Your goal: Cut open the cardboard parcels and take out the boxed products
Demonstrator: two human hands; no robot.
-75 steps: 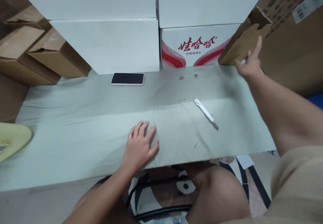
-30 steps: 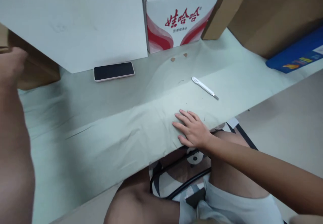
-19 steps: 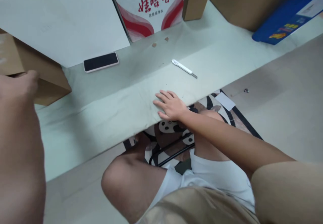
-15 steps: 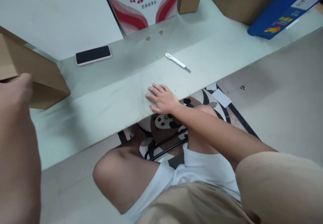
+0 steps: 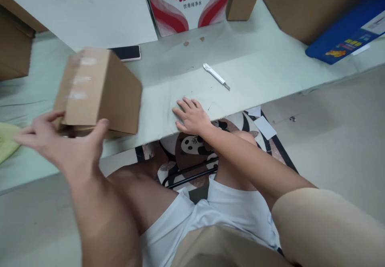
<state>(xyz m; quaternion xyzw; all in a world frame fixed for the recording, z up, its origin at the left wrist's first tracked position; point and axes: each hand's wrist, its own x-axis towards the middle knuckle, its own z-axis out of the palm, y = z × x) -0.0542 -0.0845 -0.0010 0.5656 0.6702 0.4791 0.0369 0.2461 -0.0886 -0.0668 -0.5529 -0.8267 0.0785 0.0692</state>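
A taped brown cardboard box (image 5: 120,94) rests on the pale green tabletop, left of centre. My left hand (image 5: 72,142) grips its near end, thumb on the right side and index finger on the left, the other fingers stretched out. Strips of clear tape cross the box's top. My right hand (image 5: 192,116) lies flat with fingers spread at the table's front edge, holding nothing. Just beyond it is a white utility knife (image 5: 215,75) with its blade out. Partly hidden behind the box is a dark-screened phone (image 5: 128,53).
A white carton with red lettering (image 5: 192,6) stands at the back. To the right is a blue package (image 5: 345,38) against a large brown box (image 5: 297,6). Another cardboard box (image 5: 15,42) sits at far left, above a yellow-green round item (image 5: 9,138). My knees are under the table edge.
My left hand and the cardboard box have moved right along the table, and the box now covers part of the phone. The view has shifted left. My right hand stays put.
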